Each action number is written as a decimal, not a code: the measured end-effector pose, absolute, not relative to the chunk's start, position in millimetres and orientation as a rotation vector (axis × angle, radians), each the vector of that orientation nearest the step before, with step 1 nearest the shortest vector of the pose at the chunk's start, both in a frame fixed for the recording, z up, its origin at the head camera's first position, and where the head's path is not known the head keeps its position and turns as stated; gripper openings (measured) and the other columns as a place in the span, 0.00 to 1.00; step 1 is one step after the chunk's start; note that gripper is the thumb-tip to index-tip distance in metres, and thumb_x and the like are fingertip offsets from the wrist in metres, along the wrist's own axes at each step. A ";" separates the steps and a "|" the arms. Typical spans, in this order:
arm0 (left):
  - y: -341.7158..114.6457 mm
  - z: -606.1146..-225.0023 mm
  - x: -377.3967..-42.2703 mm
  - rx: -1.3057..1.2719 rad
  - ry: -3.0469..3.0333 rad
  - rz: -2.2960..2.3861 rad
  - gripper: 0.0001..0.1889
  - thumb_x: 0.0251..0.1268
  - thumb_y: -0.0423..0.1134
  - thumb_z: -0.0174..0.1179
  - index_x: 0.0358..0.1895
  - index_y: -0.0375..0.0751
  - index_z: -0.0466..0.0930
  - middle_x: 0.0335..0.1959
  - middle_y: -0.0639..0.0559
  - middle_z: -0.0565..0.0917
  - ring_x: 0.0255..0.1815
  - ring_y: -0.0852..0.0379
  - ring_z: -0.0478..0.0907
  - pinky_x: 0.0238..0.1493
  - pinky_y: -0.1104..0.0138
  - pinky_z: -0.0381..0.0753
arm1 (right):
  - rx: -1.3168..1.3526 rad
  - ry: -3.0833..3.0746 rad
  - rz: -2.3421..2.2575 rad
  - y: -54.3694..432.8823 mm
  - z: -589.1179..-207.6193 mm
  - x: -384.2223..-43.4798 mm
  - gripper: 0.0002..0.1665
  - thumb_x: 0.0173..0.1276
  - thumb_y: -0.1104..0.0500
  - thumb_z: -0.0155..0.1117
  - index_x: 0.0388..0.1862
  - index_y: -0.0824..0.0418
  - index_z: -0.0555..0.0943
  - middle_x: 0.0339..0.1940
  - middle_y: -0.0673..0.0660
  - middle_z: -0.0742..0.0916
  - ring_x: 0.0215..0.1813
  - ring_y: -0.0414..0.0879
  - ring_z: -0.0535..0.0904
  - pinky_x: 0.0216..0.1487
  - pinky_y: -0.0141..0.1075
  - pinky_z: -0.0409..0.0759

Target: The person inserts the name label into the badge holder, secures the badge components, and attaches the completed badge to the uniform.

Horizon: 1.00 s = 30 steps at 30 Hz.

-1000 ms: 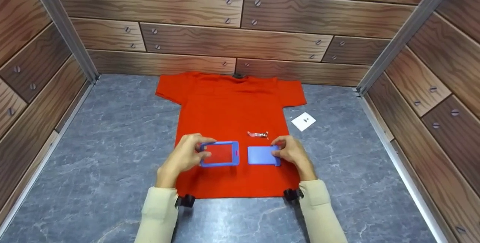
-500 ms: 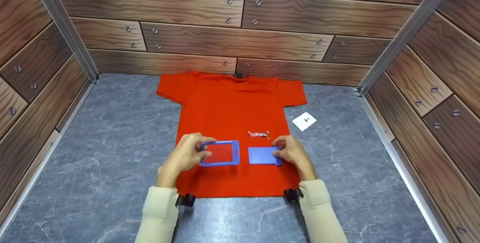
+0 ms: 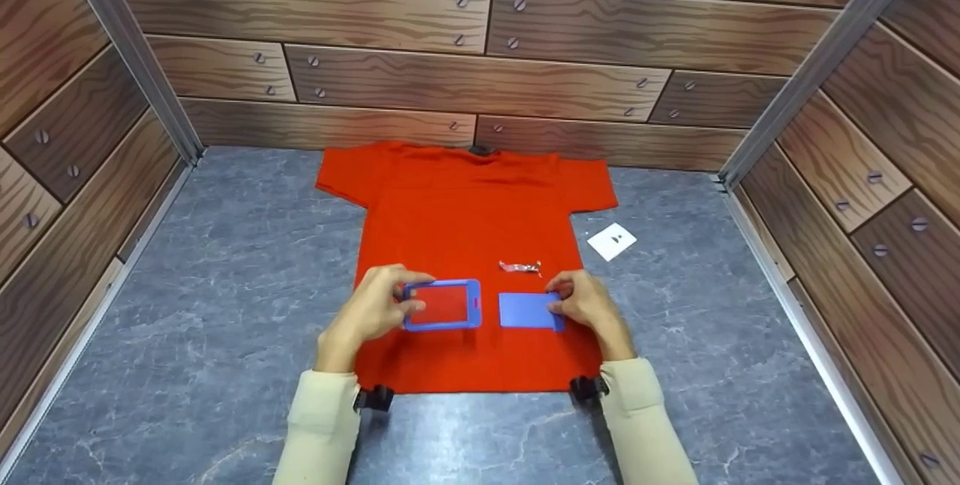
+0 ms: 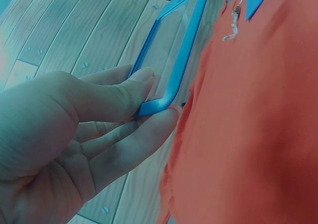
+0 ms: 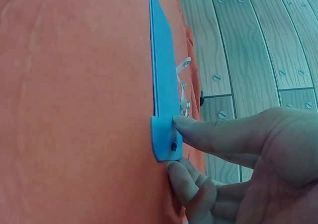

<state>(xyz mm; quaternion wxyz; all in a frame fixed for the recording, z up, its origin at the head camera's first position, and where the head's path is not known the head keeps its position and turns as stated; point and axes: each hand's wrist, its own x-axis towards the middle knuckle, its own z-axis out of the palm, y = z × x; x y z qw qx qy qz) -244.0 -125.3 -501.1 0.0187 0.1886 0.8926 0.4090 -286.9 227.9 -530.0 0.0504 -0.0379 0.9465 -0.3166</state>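
My left hand (image 3: 375, 309) pinches the left end of a blue badge holder frame (image 3: 474, 312) with a see-through window, held above a red T-shirt (image 3: 465, 230). In the left wrist view the thumb lies over the frame's corner (image 4: 161, 104), with fingers behind it. My right hand (image 3: 585, 301) pinches the right end of a flat blue insert panel (image 3: 523, 309), which has a wider end piece (image 5: 164, 139) with a small dark slot. A gap separates panel and frame. Just beyond the panel, a small metal clip with a clear strap (image 3: 520, 267) lies on the shirt.
A white card (image 3: 612, 241) with a small dark figure printed on it lies on the grey marbled table (image 3: 247, 260), right of the shirt. Wood-patterned walls (image 3: 375, 73) enclose the back and both sides. A black camera is strapped at each wrist.
Both hands keep their grips, and frame and panel stay apart at about the same distance. The whole head view has shifted very slightly.
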 end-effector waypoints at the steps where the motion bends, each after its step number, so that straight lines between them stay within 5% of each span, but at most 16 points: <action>1: -125.3 -501.1 -243.9 0.588 2.774 1.268 0.18 0.63 0.31 0.72 0.56 0.47 0.89 0.33 0.52 0.82 0.34 0.55 0.75 0.32 0.69 0.82 | -0.116 2.882 -0.959 227.7 -530.2 -286.9 0.13 0.55 0.68 0.79 0.41 0.64 0.90 0.35 0.62 0.91 0.41 0.53 0.85 0.48 0.46 0.82; 13: -125.6 -501.6 -243.2 0.580 2.762 1.286 0.18 0.63 0.31 0.72 0.56 0.47 0.89 0.37 0.45 0.84 0.34 0.54 0.76 0.33 0.67 0.84 | -0.162 2.833 -1.037 239.9 -518.8 -292.5 0.13 0.59 0.68 0.76 0.43 0.68 0.88 0.41 0.67 0.91 0.47 0.59 0.88 0.52 0.46 0.83; 25: -126.1 -503.8 -242.4 0.592 2.762 1.272 0.18 0.64 0.31 0.71 0.57 0.46 0.89 0.37 0.45 0.84 0.35 0.55 0.75 0.33 0.68 0.82 | -0.114 2.983 -1.076 277.5 -505.6 -323.6 0.13 0.59 0.71 0.67 0.44 0.71 0.87 0.43 0.71 0.90 0.46 0.65 0.87 0.39 0.33 0.77; 30: -124.4 -504.3 -243.0 0.582 2.745 1.278 0.18 0.64 0.31 0.71 0.57 0.46 0.89 0.37 0.47 0.84 0.36 0.54 0.76 0.34 0.66 0.85 | -0.069 3.077 -1.111 299.1 -514.2 -340.9 0.15 0.58 0.72 0.65 0.46 0.72 0.86 0.46 0.73 0.89 0.48 0.68 0.86 0.45 0.36 0.78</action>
